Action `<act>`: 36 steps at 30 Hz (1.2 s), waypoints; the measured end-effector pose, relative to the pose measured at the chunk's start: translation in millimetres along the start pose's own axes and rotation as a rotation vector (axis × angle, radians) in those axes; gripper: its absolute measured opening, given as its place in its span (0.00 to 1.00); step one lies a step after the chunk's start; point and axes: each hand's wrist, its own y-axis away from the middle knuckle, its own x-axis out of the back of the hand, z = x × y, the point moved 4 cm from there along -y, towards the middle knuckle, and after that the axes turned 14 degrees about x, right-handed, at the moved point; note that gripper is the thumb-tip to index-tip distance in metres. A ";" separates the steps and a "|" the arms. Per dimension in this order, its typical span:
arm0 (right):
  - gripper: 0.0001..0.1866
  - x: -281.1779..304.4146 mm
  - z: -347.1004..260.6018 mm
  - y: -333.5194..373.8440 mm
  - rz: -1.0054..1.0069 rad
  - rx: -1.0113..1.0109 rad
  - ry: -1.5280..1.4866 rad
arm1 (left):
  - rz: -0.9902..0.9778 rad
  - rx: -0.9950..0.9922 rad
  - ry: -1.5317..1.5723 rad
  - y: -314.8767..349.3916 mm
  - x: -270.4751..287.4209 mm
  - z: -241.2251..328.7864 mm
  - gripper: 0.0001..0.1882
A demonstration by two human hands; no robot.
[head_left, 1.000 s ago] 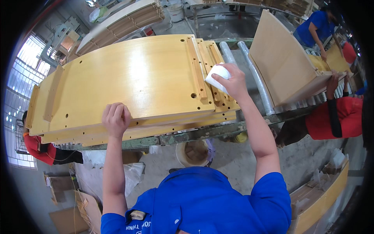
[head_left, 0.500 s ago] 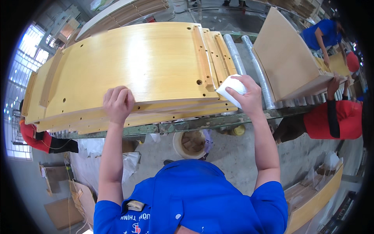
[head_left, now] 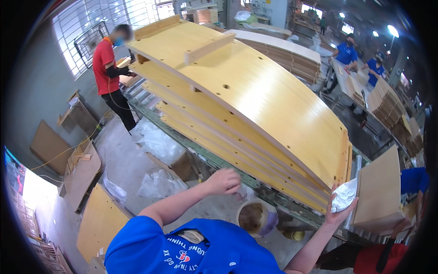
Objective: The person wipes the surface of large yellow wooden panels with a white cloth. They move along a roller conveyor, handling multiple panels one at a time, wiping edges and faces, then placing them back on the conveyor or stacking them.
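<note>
My right hand (head_left: pixel 338 213) grips a crumpled white sheet (head_left: pixel 345 195), cloth or paper I cannot tell, close to the near right corner of the top wooden panel (head_left: pixel 273 109). That panel is yellow, glossy and curved, with drilled holes and wooden strips across its ends. More yellow panels (head_left: pixel 219 130) lie stacked beneath it. My left hand (head_left: pixel 223 181) is closed in a fist, held off the stack on its near side, over the floor. What the fist may contain is hidden.
The stack rests on a green-framed roller conveyor (head_left: pixel 210 160). Below stands a bucket (head_left: pixel 246 219). A tan board (head_left: pixel 378 187) stands at right. A co-worker in red (head_left: pixel 106 64) works at the far left end; others in blue (head_left: pixel 346 54) stand behind. Plastic sheeting (head_left: pixel 159 141) lies on the floor.
The view has swung to the left, showing the stack's far left end. My left hand has come off the panel edge. My right hand still holds the white sheet near the right end.
</note>
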 end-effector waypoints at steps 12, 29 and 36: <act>0.21 -206.9 214.2 -28.1 -0.508 -0.170 0.231 | -0.422 0.884 0.006 301.1 84.1 -119.7 0.10; 0.29 -442.2 434.7 -155.1 -0.607 0.866 1.251 | -0.274 1.082 0.121 226.8 99.5 -254.0 0.07; 0.22 -453.4 449.4 -139.1 -0.662 1.035 1.455 | -0.320 1.167 0.174 227.2 94.7 -281.9 0.07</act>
